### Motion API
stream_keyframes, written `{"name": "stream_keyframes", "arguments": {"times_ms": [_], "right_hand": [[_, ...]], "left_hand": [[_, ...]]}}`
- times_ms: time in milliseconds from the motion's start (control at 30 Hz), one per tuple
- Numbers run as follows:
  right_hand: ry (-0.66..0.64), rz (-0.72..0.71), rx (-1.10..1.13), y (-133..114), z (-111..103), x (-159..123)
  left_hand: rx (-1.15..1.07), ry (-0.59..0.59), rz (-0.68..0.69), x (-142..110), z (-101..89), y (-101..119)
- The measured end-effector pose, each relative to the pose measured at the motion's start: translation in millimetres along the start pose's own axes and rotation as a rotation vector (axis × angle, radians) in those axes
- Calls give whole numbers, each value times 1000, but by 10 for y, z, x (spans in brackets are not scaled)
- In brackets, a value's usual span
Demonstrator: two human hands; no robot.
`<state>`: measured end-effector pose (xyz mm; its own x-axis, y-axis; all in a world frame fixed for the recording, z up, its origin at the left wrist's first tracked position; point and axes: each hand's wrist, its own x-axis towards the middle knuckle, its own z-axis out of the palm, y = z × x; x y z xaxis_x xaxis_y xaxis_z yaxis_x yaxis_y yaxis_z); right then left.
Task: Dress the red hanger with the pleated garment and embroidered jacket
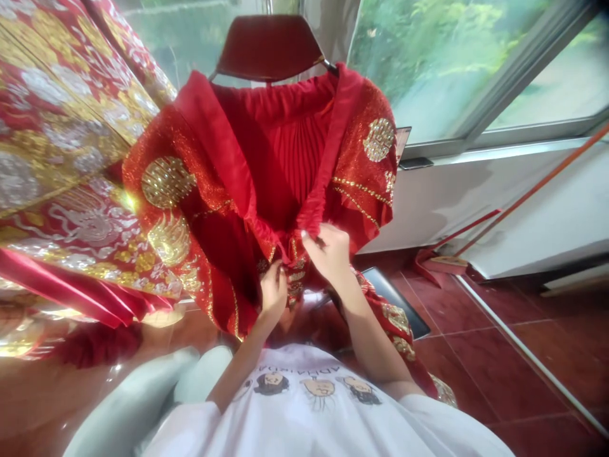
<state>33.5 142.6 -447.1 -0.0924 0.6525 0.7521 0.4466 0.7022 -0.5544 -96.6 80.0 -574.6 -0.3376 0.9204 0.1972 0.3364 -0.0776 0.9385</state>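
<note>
In front of me a red pleated skirt [299,152] with gold embroidered panels hangs by its waistband from a chair back [271,47] or a similar dark red board. My right hand [328,254] pinches the gathered waistband at the near side, thumb on top. Lower and to the left, my left hand [275,285] has its fingers closed on the edge of the same band, near a narrow red tie. The two hands are a short way apart. Cloth hides most of the fingertips.
Gold-and-red embroidered garments [71,158] hang close on the left. Pale rounded forms [137,400] stand at lower left. Behind is a window [428,70] with a dark phone-like object [416,163] on its sill. A red dustpan [432,263] and a long pole [533,190] lean at right.
</note>
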Motion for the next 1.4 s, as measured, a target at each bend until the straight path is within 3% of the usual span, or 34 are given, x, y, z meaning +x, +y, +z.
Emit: {"name": "stream_keyframes", "arguments": {"times_ms": [100, 167, 433, 533, 633, 800, 967, 1033, 1167, 1400], "right_hand": [[70, -46, 12, -50, -68, -7], [120, -56, 25, -86, -121, -10], [134, -35, 42, -176, -204, 14], [72, 67, 26, -180, -187, -24], [56, 249, -35, -132, -95, -233], [-74, 486, -210, 34, 201, -908], [128, 492, -248, 74, 297, -1250], [13, 517, -166, 42, 319, -1237], [-334, 895, 202, 12, 450, -1155], [-437, 1194, 670, 55, 494, -1151]], "left_hand": [[5, 133, 137, 206, 75, 72], [43, 170, 156, 316, 95, 115], [260, 9, -8, 343, 287, -144], [253, -34, -25, 285, 264, -243], [239, -87, -58, 157, 181, -360], [249, -145, -130, -34, 80, -527], [288, -185, -147, -73, 43, -554], [313, -197, -149, -88, 39, -547], [339, -256, -122, -126, 27, -540], [392, -273, -143, -131, -37, -534]]}}
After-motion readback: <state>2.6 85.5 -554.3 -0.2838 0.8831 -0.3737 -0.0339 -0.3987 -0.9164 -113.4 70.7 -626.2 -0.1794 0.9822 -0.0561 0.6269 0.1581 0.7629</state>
